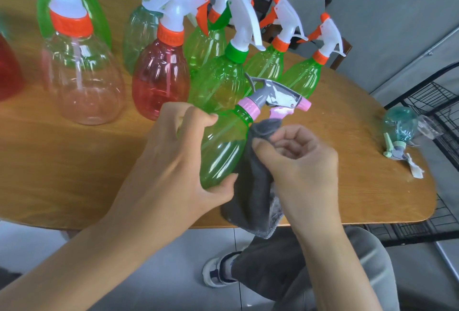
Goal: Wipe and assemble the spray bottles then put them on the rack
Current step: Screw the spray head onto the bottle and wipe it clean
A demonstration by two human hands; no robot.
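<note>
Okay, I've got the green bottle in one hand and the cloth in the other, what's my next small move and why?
Probably draw the grey cloth down along the green bottle. Your left hand already grips the tilted bottle, and your right hand holds the cloth bunched against its side just below the pink collar.

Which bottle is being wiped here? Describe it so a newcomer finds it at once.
At the wooden table's near edge, between the two hands, a green bottle lies tilted in the left hand, grey cloth against it. Unlike its neighbours, it has a pink collar and a grey trigger head.
</note>
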